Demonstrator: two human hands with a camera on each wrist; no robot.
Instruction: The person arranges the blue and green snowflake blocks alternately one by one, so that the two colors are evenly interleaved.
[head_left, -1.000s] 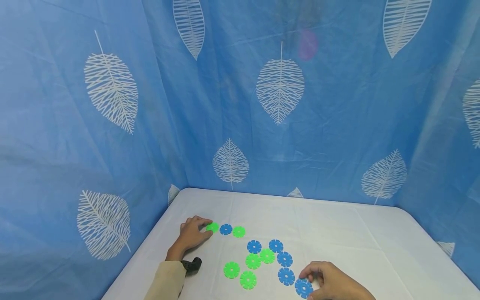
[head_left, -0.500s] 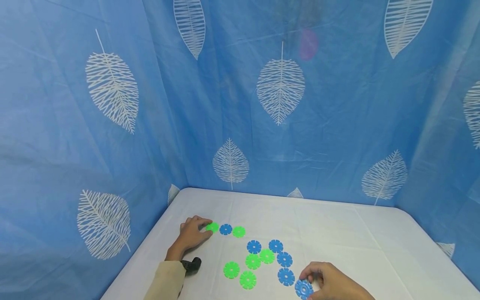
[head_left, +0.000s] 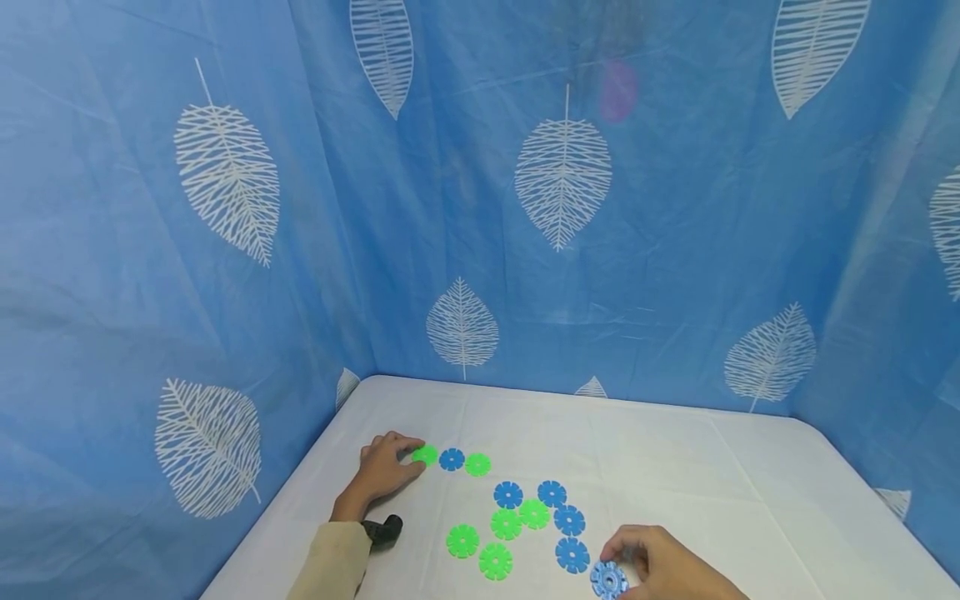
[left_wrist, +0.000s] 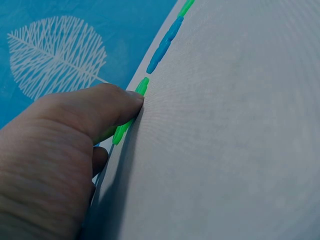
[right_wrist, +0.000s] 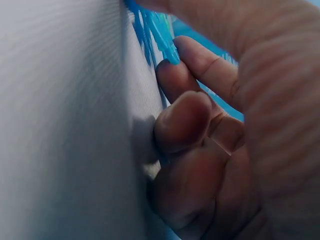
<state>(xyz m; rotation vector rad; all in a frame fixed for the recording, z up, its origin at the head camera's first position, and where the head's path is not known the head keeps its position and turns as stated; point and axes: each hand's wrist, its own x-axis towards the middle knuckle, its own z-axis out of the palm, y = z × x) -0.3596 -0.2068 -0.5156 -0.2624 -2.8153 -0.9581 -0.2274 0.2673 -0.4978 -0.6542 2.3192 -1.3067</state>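
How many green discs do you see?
6. The first green disc is pinched by the left hand; the second is right of a blue disc; the third and fourth lie side by side; the fifth and sixth lie lowest in the head view. Others may be hidden.

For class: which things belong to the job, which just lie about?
Job, seemingly:
green notched plastic disc, pinched by left hand
blue notched plastic disc, pinched by right hand
probably the other green and blue discs

Surroundings:
blue leaf-print curtain
white tablecloth

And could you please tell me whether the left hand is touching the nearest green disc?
Touching: in the left wrist view, the left hand has its thumb against the green disc.
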